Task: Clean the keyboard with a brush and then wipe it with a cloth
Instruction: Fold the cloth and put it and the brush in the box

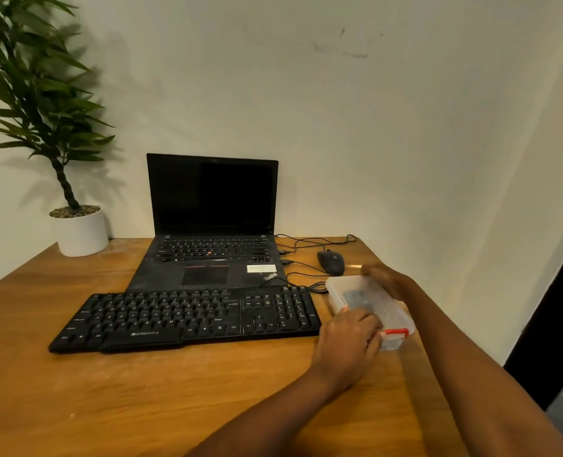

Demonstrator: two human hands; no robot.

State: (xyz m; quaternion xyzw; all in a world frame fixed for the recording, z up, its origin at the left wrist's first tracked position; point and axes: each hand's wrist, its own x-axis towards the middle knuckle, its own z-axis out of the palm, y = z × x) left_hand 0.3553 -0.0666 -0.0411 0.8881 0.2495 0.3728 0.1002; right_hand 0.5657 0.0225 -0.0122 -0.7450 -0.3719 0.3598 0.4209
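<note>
The wooden table (141,407) has broad open board in front of the keyboard (187,319) and to its left as far as the white plant pot (82,232). Its right edge drops off close behind the clear box (337,288), which sits just beside the keyboard's right end. The left hand (346,344) curls its fingers over the box's near end by the red latch (395,332). The right hand (389,282), blurred, lies against the far side, its grip unclear. The keyboard is black with white legends and a number pad, lying flat before the open laptop (212,225).
</note>
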